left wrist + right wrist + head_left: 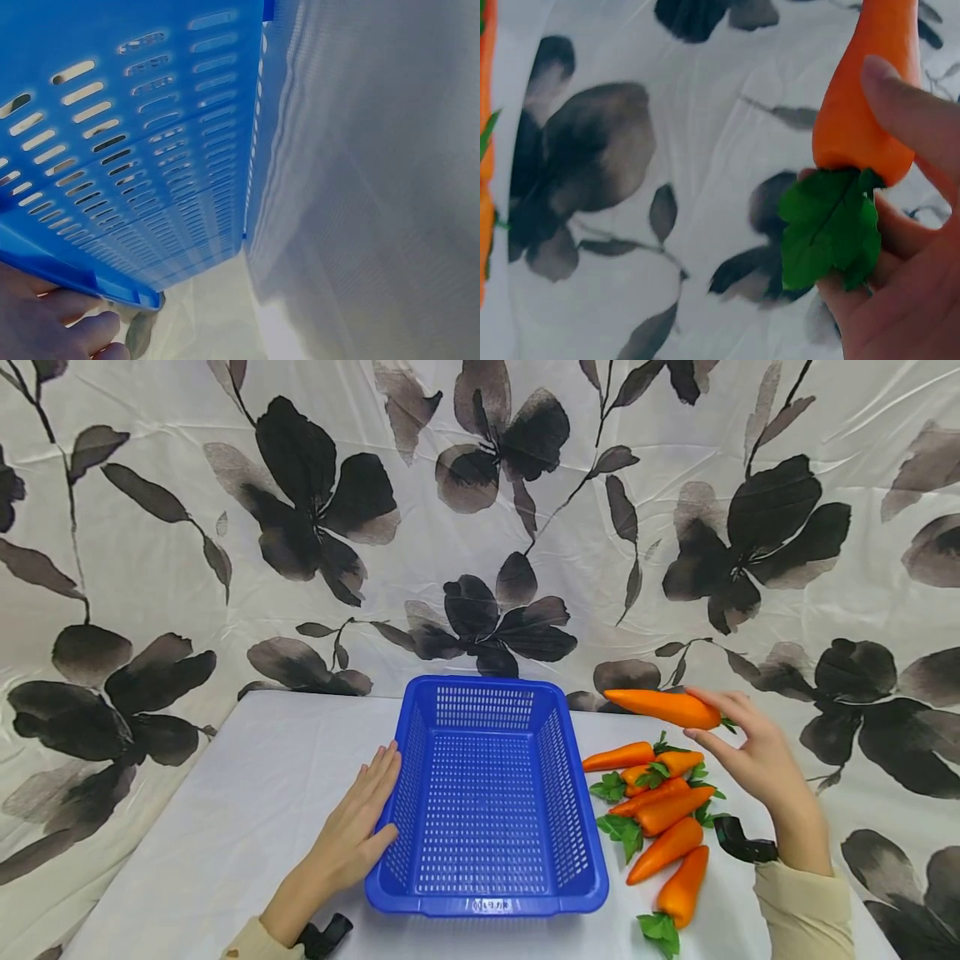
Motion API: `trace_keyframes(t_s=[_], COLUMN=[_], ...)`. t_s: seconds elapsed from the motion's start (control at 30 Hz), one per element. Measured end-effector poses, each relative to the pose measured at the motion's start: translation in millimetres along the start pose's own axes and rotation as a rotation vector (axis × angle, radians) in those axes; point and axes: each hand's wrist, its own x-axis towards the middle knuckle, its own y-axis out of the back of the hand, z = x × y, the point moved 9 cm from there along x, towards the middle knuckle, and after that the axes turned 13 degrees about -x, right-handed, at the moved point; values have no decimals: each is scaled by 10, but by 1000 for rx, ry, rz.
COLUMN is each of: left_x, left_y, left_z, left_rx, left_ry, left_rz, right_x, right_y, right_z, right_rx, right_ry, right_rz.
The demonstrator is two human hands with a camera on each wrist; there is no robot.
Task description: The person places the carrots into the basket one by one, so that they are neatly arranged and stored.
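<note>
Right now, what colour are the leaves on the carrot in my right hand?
Green; the leaves show best in the right wrist view.

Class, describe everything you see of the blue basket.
The blue basket is rectangular and open-topped, apparently plastic, with slotted walls, a slotted floor in full view, a solid rim and a small marking on its near side. It stands upright on the white tabletop, its longer sides running away from the viewer. The left hand rests against its left rim.

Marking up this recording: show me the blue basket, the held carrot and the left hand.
Blue basket (483, 810): head view, on its bare floor.
Held carrot (658, 707): head view, mid-body.
Left hand (354, 833): head view, on the back of it.
</note>
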Motion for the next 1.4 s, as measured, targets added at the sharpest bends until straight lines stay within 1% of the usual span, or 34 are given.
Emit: trace_keyframes(t_s=[0.1, 0.2, 0.37, 0.53, 0.67, 0.77, 0.9, 1.03, 1.27, 1.4], left_x=[-7, -10, 0, 8, 5, 2, 4, 1, 6, 8], left_y=[-2, -1, 2, -6, 4, 5, -7, -16, -30, -30], left_z=[-8, -13, -23, -42, -41, -42, -52, -49, -37, -32], left_rx=[-5, -8, -12, -9, -9, -14, -18, -18, -21, -21], left_ry=[8, 16, 20, 24, 21, 19, 20, 20, 33, 31], left_rz=[-2, -3, -1, -6, -5, -6, -10, -7, -12, -11], right_x=[158, 315, 566, 796, 964, 1061, 1121, 1130, 1101, 1060], right_y=[-5, -45, -158, -338, -572, -790, -1101, -1408, -1855, -2065], right_z=[-145, -273, -497, -711, -808, -857, -944, -1009, -1055, -1048], right_rx=[-14, -5, 59, 106, 136, 136, 104, 85, 25, -1], right_ry=[-2, -16, -5, 10, -23, -52, -83, -117, -142, -146], right_rz=[34, 51, 56, 22, -34, -79, -154, -229, -311, -343])
